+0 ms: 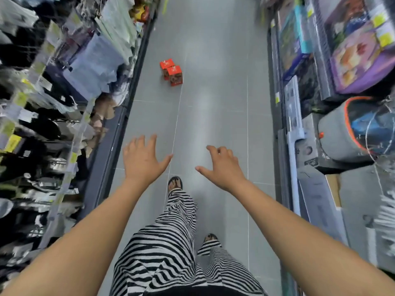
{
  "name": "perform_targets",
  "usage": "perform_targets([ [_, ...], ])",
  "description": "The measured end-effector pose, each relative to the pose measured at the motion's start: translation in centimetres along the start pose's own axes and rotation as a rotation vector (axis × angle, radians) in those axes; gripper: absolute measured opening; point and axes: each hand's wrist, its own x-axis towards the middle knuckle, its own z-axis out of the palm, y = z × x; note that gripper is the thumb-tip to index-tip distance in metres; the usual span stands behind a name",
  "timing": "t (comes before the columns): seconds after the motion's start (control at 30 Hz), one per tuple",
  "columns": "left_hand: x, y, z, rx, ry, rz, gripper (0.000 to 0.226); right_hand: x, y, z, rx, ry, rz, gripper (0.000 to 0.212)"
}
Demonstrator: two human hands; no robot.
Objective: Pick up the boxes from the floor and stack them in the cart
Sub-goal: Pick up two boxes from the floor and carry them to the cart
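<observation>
Head view: the left hand (142,161) is held out with its fingers spread straight, holding nothing. The right hand (222,167) has loosely bent fingers and is also empty. Two red boxes (171,72) sit touching each other on the grey floor (213,82), well beyond both sets of fingertips.

Hanging clothes (94,67) and boxed goods (359,58) flank the grey tiled floor (213,103).

Two boxes (171,72) sit touching on the floor (213,82) ahead, well apart from both hands, left hand (142,160) and right hand (222,167). Shelves (64,82) flank the aisle left and right.
</observation>
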Motion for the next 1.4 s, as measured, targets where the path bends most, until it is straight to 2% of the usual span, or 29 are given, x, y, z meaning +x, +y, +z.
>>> perform_targets([
  [0.27,17.7,-3.4,0.0,0.007,-0.044,-0.048,0.079,18.0,-3.4,-5.3,-0.051,0.040,-0.013,0.074],
  [0.4,26.8,-5.4,-0.8,0.030,-0.039,0.005,0.078,26.7,-5.0,-8.4,-0.090,0.072,-0.032,0.074],
  [0.53,35.0,-6.1,-0.5,0.076,-0.135,-0.005,0.079,34.9,-5.6,-10.3,-0.235,0.054,-0.050,0.073],
  [0.7,45.7,-5.5,2.8,0.070,-0.188,-0.044,0.076,47.3,-5.8,-11.9,-0.252,0.037,-0.088,0.071],
  [1.07,72.2,-8.8,18.4,0.059,-0.282,-0.038,0.079,77.8,-0.2,-7.3,-0.206,-0.043,-0.104,0.079],
  [1.27,83.9,-13.4,34.2,-0.019,-0.251,0.093,0.078,93.0,5.3,3.8,0.012,-0.032,-0.086,0.092],
  [1.4,91.3,-16.2,45.1,-0.090,-0.129,0.261,0.078,102.8,9.7,13.0,0.257,0.023,-0.132,0.104],
])
